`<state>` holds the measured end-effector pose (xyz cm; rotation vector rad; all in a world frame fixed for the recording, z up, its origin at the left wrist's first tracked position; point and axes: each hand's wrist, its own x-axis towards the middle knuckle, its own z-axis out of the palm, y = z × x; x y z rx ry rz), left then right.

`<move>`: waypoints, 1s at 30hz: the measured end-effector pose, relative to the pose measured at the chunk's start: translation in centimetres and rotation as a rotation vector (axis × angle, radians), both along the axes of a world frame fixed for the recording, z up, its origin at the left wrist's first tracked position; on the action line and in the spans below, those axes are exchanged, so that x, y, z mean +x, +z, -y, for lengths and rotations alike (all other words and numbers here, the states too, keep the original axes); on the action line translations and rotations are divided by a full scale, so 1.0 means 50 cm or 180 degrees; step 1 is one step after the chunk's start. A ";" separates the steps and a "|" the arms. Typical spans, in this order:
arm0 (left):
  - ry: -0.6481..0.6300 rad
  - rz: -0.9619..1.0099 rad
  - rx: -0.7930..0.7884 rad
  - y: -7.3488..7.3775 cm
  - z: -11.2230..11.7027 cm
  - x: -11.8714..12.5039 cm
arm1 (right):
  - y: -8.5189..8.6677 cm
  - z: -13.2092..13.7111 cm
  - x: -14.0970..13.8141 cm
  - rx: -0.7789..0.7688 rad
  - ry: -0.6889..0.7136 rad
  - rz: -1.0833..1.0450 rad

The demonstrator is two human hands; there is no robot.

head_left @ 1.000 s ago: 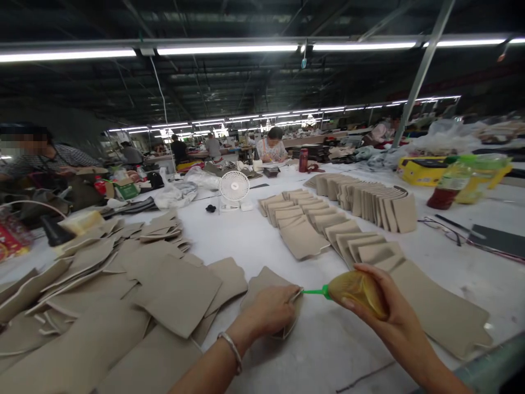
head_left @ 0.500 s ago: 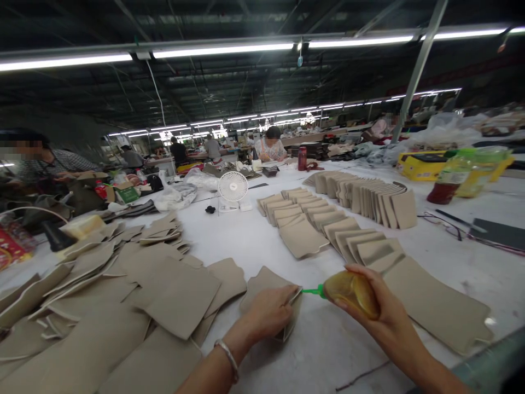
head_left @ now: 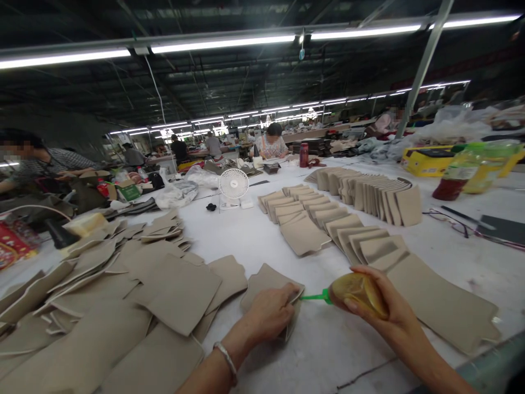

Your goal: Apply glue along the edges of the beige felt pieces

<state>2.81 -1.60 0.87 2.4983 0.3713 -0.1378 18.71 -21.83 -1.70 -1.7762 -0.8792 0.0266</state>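
Observation:
A taupe sheet piece (head_left: pixel 264 275), possibly leather or padded fabric, lies under my left hand (head_left: pixel 270 312). The fingers are closed on its right edge, and part of it is hidden beneath them. My right hand (head_left: pixel 383 312) is wrapped round a squeeze bottle (head_left: pixel 356 293) of amber liquid, held on its side. From it a thin green nozzle (head_left: pixel 315 296) points left, its tip at the piece's edge by my left fingertips. Whether liquid is coming out cannot be made out.
Loose taupe pieces (head_left: pixel 102 323) are heaped on the left. Fanned rows of similar pieces (head_left: pixel 348 230) stretch across the right. A white fan (head_left: pixel 233 184) stands mid-table. Drink bottles (head_left: pixel 459 172) and glasses (head_left: pixel 455 223) lie far right. Across the table a person (head_left: pixel 270 143) is seated.
My right hand and the bottle have shifted slightly right and down, and the nozzle tip sits slightly lower along the piece's edge. My left hand keeps its grip almost unmoved.

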 end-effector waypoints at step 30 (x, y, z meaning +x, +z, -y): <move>0.0013 0.0203 -0.0099 -0.006 -0.009 0.001 | -0.040 0.021 0.019 0.0039 -0.0098 -0.0431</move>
